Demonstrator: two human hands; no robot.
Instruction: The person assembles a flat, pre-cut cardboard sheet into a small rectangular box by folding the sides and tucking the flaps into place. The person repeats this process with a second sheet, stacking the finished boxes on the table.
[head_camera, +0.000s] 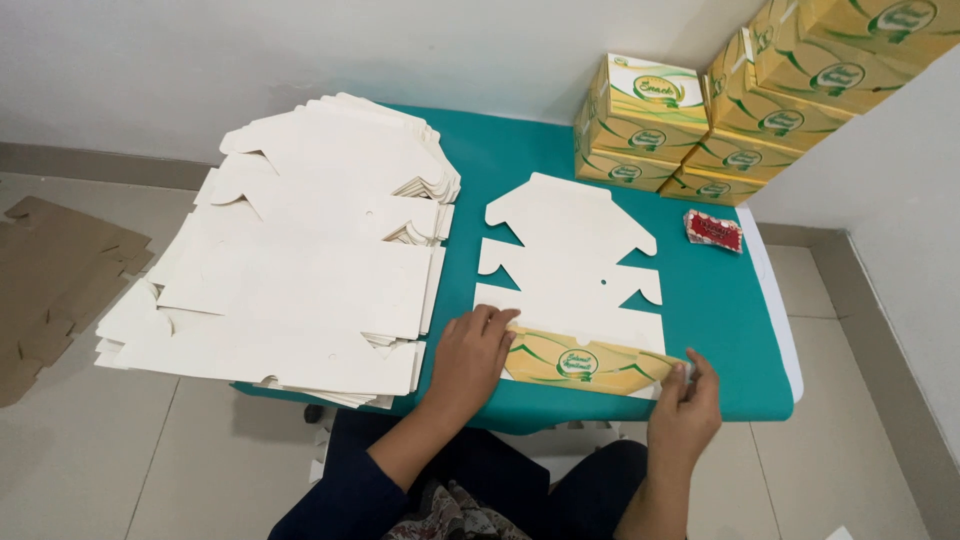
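A flat white cardboard box blank (570, 262) lies on the teal table (725, 330), white side up. Its near flap (590, 362) is folded up toward me and shows a yellow and green printed face. My left hand (470, 358) presses on the left end of that flap, fingers on the crease. My right hand (685, 410) pinches the flap's right end at the table's front edge.
A big fanned pile of flat white blanks (300, 270) covers the table's left half and overhangs its edge. Assembled yellow-green boxes (740, 110) are stacked at the back right against the wall. A small red packet (714, 230) lies near them. Brown cardboard (55, 280) lies on the floor at left.
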